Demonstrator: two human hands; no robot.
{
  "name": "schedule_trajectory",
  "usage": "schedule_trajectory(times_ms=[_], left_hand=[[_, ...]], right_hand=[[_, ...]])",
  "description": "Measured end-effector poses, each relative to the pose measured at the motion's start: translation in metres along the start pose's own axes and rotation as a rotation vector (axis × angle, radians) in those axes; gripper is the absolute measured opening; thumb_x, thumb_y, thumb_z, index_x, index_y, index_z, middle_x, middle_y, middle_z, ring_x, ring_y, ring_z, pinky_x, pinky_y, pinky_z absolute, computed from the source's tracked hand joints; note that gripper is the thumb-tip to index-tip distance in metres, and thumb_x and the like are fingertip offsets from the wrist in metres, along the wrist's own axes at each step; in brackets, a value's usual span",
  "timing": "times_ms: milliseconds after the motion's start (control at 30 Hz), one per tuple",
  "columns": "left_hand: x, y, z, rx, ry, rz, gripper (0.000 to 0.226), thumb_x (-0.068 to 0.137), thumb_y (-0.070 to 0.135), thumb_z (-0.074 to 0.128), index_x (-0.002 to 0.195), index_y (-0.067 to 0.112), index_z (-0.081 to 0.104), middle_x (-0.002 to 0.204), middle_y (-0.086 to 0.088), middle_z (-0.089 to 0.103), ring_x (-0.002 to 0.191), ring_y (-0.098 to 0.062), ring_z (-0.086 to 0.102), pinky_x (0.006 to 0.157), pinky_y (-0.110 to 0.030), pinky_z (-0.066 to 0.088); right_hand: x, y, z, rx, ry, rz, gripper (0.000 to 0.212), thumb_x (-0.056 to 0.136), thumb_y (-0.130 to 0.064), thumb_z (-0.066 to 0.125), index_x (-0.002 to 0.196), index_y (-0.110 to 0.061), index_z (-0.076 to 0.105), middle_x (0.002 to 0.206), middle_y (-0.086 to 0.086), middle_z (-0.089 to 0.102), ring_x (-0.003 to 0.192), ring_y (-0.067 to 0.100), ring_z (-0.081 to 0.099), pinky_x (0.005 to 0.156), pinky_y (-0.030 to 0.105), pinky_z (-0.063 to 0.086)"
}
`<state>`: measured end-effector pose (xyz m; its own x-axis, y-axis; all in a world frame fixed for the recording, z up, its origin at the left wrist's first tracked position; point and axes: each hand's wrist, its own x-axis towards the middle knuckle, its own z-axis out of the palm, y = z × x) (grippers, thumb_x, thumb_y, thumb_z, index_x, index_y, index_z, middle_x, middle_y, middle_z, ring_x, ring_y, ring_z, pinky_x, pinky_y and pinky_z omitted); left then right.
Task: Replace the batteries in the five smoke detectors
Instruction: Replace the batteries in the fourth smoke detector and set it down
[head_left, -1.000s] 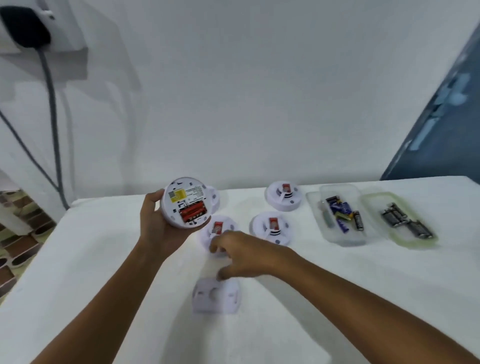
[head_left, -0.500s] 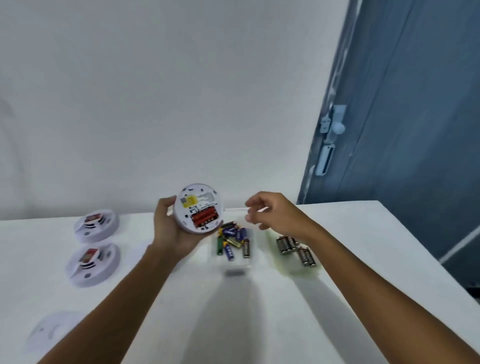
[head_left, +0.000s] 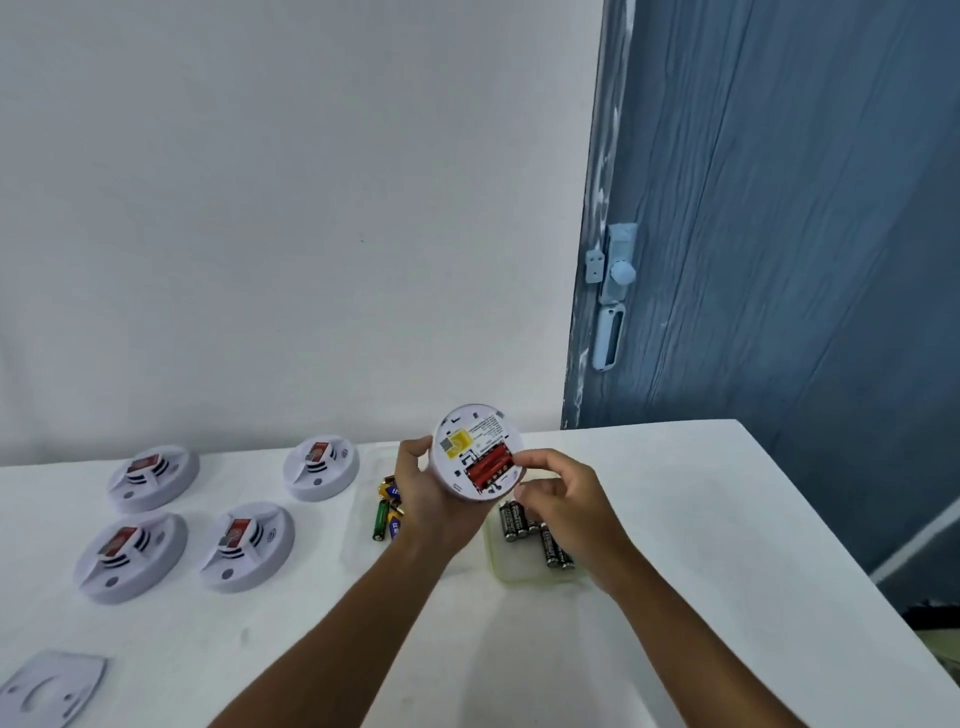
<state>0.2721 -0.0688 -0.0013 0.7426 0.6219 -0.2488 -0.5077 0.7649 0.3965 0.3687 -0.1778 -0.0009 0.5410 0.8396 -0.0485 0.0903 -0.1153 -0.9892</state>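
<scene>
Five smoke detectors on view: one in hand, four lying on the white counter (head_left: 701, 519).

The left hand (head_left: 431, 499) grips the open smoke detector (head_left: 475, 451) by its rim, back upward, red batteries (head_left: 487, 465) seated in the compartment. The right hand (head_left: 558, 499) has curled fingers (head_left: 524, 460) touching the compartment's edge; whether they pinch a cell cannot be told. Four closed detectors (head_left: 247, 545) lie toward the counter's left edge. Mixed loose batteries (head_left: 387, 512) and black batteries (head_left: 535, 530) in a pale tray (head_left: 519, 574) sit mid-counter below the hands. A detached mounting plate (head_left: 47, 688) lies at the near left corner.
</scene>
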Motion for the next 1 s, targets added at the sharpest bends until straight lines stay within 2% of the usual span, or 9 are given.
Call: schedule_trajectory(times_ms=[133, 200, 300, 367, 467, 633, 733, 833, 1000], left_hand=[[0.003, -0.010, -0.002, 0.052, 0.056, 0.007, 0.057, 0.078, 0.049, 0.054, 0.114, 0.006, 0.064, 0.113, -0.020, 0.067, 0.111, -0.037, 0.056, 0.106, -0.049, 0.037], [0.004, -0.013, -0.003, 0.074, 0.069, 0.021, 0.059, 0.072, 0.048, 0.059, 0.115, 0.007, 0.064, 0.109, -0.019, 0.069, 0.107, -0.035, 0.058, 0.101, -0.047, 0.042], [0.004, -0.014, -0.004, 0.096, 0.099, 0.035, 0.056, 0.071, 0.044, 0.058, 0.114, 0.008, 0.064, 0.102, -0.016, 0.070, 0.100, -0.032, 0.060, 0.087, -0.042, 0.048], [0.005, -0.013, -0.004, 0.096, 0.117, 0.041, 0.049, 0.076, 0.043, 0.055, 0.110, 0.009, 0.065, 0.096, -0.015, 0.071, 0.095, -0.030, 0.060, 0.085, -0.039, 0.048], [0.004, -0.012, -0.004, 0.111, 0.142, 0.047, 0.044, 0.085, 0.044, 0.046, 0.103, 0.009, 0.066, 0.089, -0.013, 0.072, 0.089, -0.028, 0.060, 0.080, -0.038, 0.047], [0.003, -0.011, -0.005, 0.143, 0.142, 0.068, 0.045, 0.087, 0.043, 0.044, 0.103, 0.008, 0.066, 0.088, -0.014, 0.072, 0.089, -0.029, 0.061, 0.081, -0.038, 0.046], [0.003, -0.011, -0.005, 0.172, 0.135, 0.077, 0.046, 0.087, 0.043, 0.043, 0.104, 0.008, 0.066, 0.089, -0.015, 0.072, 0.090, -0.030, 0.060, 0.083, -0.038, 0.046], [0.002, -0.013, -0.006, 0.209, 0.125, 0.098, 0.045, 0.088, 0.041, 0.042, 0.103, 0.008, 0.066, 0.086, -0.015, 0.072, 0.088, -0.029, 0.060, 0.078, -0.037, 0.046], [0.000, -0.014, -0.008, 0.237, 0.115, 0.121, 0.044, 0.088, 0.041, 0.040, 0.103, 0.008, 0.066, 0.085, -0.014, 0.071, 0.086, -0.028, 0.060, 0.076, -0.036, 0.046]], right_hand=[[-0.003, 0.012, 0.006, -0.008, 0.083, -0.009, 0.032, 0.087, -0.003, 0.056, 0.113, -0.020, 0.065, 0.087, -0.005, 0.065, 0.063, -0.004, 0.059, 0.057, 0.009, 0.044], [-0.002, 0.015, 0.010, -0.047, 0.115, -0.034, 0.033, 0.088, -0.003, 0.055, 0.116, -0.017, 0.063, 0.098, -0.002, 0.064, 0.069, -0.004, 0.061, 0.057, 0.009, 0.046], [0.000, 0.019, 0.018, -0.074, 0.152, -0.044, 0.028, 0.088, -0.006, 0.059, 0.114, -0.017, 0.061, 0.110, 0.001, 0.065, 0.087, 0.008, 0.065, 0.063, 0.013, 0.053], [0.003, 0.019, 0.022, -0.082, 0.172, -0.040, 0.023, 0.086, -0.009, 0.064, 0.107, -0.018, 0.061, 0.106, 0.005, 0.065, 0.086, 0.012, 0.064, 0.063, 0.013, 0.051], [0.007, 0.016, 0.022, -0.049, 0.175, -0.042, 0.014, 0.084, -0.010, 0.068, 0.097, -0.012, 0.062, 0.092, 0.012, 0.067, 0.072, 0.013, 0.062, 0.049, 0.012, 0.044], [0.012, 0.015, 0.022, -0.050, 0.164, -0.053, 0.017, 0.082, -0.015, 0.074, 0.089, -0.007, 0.062, 0.072, 0.004, 0.067, 0.052, 0.004, 0.059, 0.044, 0.015, 0.042], [0.014, 0.017, 0.023, -0.048, 0.169, -0.042, 0.019, 0.081, -0.017, 0.076, 0.089, -0.008, 0.062, 0.080, 0.008, 0.071, 0.065, 0.013, 0.067, 0.049, 0.017, 0.047], [0.015, 0.019, 0.023, -0.041, 0.166, -0.028, 0.019, 0.080, -0.018, 0.077, 0.089, -0.010, 0.062, 0.088, 0.010, 0.073, 0.077, 0.020, 0.071, 0.059, 0.023, 0.054], [0.016, 0.021, 0.020, -0.052, 0.128, -0.020, 0.020, 0.079, -0.019, 0.078, 0.088, -0.010, 0.062, 0.092, 0.008, 0.074, 0.081, 0.019, 0.072, 0.073, 0.038, 0.061]])
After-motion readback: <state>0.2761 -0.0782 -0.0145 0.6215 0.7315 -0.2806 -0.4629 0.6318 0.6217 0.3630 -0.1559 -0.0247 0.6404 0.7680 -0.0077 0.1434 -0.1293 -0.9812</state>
